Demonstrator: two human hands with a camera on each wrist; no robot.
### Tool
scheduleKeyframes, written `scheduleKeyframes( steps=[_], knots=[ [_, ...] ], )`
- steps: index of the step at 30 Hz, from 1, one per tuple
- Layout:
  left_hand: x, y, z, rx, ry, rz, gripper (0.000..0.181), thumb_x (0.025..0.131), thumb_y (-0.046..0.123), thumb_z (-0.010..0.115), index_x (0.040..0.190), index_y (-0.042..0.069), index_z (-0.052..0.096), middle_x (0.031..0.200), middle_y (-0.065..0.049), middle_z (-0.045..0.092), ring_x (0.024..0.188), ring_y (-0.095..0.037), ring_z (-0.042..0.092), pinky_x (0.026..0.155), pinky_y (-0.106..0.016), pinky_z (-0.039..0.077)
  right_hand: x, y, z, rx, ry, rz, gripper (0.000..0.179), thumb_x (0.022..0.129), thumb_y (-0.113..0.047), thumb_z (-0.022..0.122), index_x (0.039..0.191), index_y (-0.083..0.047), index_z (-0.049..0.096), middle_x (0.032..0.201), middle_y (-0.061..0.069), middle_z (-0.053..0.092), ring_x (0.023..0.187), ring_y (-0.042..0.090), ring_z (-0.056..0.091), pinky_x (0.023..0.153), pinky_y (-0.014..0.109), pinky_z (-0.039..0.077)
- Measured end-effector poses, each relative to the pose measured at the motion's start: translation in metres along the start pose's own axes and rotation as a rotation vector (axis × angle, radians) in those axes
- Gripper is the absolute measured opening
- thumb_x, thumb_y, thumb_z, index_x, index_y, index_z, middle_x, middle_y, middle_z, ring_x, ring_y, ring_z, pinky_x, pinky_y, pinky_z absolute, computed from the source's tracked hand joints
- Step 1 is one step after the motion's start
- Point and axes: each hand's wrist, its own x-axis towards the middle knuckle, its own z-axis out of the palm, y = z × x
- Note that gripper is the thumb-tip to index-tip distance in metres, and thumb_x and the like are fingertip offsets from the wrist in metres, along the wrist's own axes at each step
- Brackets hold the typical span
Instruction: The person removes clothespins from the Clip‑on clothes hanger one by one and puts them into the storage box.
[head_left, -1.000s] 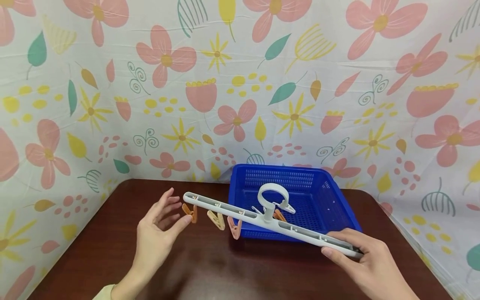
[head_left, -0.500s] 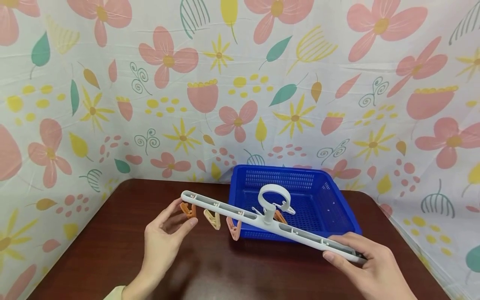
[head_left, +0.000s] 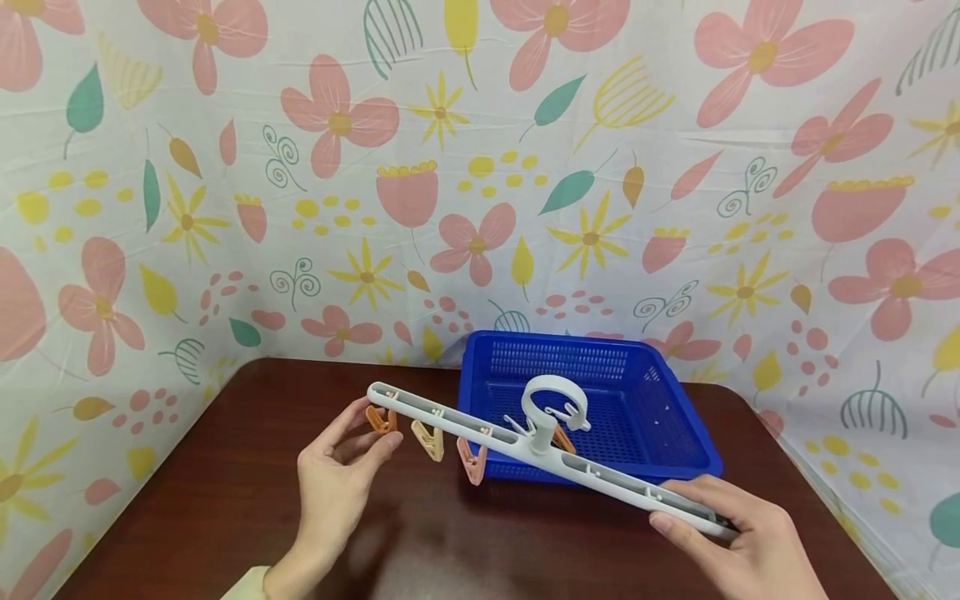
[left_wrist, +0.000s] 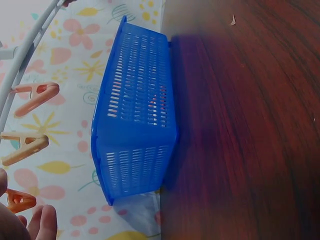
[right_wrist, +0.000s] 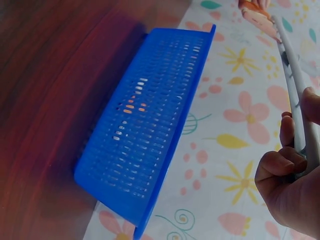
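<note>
A white clothes hanger bar [head_left: 465,423] with a ring hook [head_left: 553,392] is held up at a slant in the head view. My right hand [head_left: 750,525] grips its lower right end, thumb in front. An orange clothespin [head_left: 382,421], a cream clothespin [head_left: 428,440] and a pink clothespin [head_left: 472,461] hang from the bar's left half. At the far left end, my left hand [head_left: 333,475] pinches the orange clothespin between thumb and fingers. The left wrist view shows that orange clothespin [left_wrist: 21,201] between the fingertips, with the cream one [left_wrist: 25,147] above it.
A blue perforated basket [head_left: 675,408] stands on the dark brown table [head_left: 450,542] behind the bar. Inside lie an orange clothespin [head_left: 564,439] and white ones, partly hidden by the hanger. A flowered cloth [head_left: 480,167] hangs behind the table.
My left hand has moved right and closed in on the orange clothespin, which has turned a little. My right hand, still gripping the bar, has shifted slightly right and down.
</note>
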Motion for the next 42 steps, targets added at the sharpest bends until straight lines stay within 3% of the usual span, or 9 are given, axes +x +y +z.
scheduleKeyframes(
  steps=[5, 9, 13, 20, 27, 31, 42],
  knots=[
    [-0.002, -0.001, 0.003, -0.018, -0.013, 0.002, 0.054, 0.081, -0.015, 0.084, 0.131, 0.002, 0.073, 0.118, -0.024, 0.070, 0.086, -0.018, 0.078, 0.069, -0.033, 0.063, -0.004, 0.001, -0.001, -0.005, 0.005, 0.035, 0.035, 0.074, -0.002, 0.095, 0.098, -0.024, 0.081, 0.084, -0.012, 0.070, 0.067, 0.006, 0.059, 0.057, 0.018, 0.044],
    [-0.004, -0.002, 0.004, -0.022, -0.020, 0.002, 0.055, 0.080, -0.016, 0.084, 0.131, 0.002, 0.073, 0.117, -0.022, 0.072, 0.087, -0.020, 0.078, 0.068, -0.034, 0.063, -0.007, 0.004, -0.002, -0.002, 0.017, 0.042, 0.035, 0.073, 0.000, 0.095, 0.096, -0.023, 0.081, 0.081, -0.011, 0.069, 0.065, 0.006, 0.058, 0.057, 0.019, 0.043],
    [-0.005, -0.001, 0.006, -0.033, -0.028, -0.004, 0.055, 0.080, -0.015, 0.084, 0.131, 0.003, 0.073, 0.117, -0.018, 0.072, 0.087, -0.020, 0.078, 0.069, -0.035, 0.063, -0.011, 0.007, -0.006, -0.018, 0.005, 0.111, 0.030, 0.076, -0.005, 0.095, 0.095, -0.024, 0.081, 0.078, -0.010, 0.067, 0.063, 0.007, 0.057, 0.054, 0.021, 0.041],
    [-0.011, 0.001, 0.011, -0.018, -0.066, -0.034, 0.056, 0.080, -0.010, 0.087, 0.132, 0.005, 0.073, 0.123, -0.025, 0.069, 0.090, -0.019, 0.077, 0.071, -0.034, 0.063, -0.019, 0.014, -0.013, -0.074, -0.042, 0.230, 0.019, 0.083, -0.017, 0.092, 0.096, -0.025, 0.081, 0.074, -0.010, 0.064, 0.058, 0.010, 0.055, 0.049, 0.025, 0.039],
    [-0.017, 0.000, 0.015, 0.012, -0.076, -0.043, 0.059, 0.078, -0.009, 0.089, 0.132, 0.007, 0.073, 0.118, -0.017, 0.073, 0.091, -0.021, 0.078, 0.073, -0.033, 0.063, -0.025, 0.024, -0.014, -0.088, -0.022, 0.218, 0.020, 0.082, -0.014, 0.093, 0.095, -0.024, 0.081, 0.074, -0.010, 0.065, 0.058, 0.009, 0.055, 0.050, 0.023, 0.038],
    [-0.020, -0.002, 0.019, 0.022, -0.084, -0.041, 0.060, 0.076, -0.008, 0.091, 0.131, 0.009, 0.074, 0.111, -0.012, 0.074, 0.087, -0.021, 0.077, 0.068, -0.033, 0.063, -0.028, 0.026, -0.014, -0.087, 0.005, 0.230, 0.021, 0.080, -0.012, 0.094, 0.095, -0.021, 0.082, 0.072, -0.009, 0.063, 0.055, 0.009, 0.052, 0.048, 0.023, 0.037],
    [-0.022, -0.010, 0.033, 0.028, -0.073, 0.006, 0.060, 0.071, -0.005, 0.096, 0.126, 0.010, 0.077, 0.105, -0.015, 0.074, 0.079, -0.018, 0.074, 0.058, -0.034, 0.062, -0.034, 0.028, -0.011, -0.051, 0.083, 0.206, 0.025, 0.078, -0.001, 0.093, 0.095, -0.016, 0.082, 0.070, -0.007, 0.061, 0.049, 0.009, 0.047, 0.043, 0.023, 0.036]
  ],
)
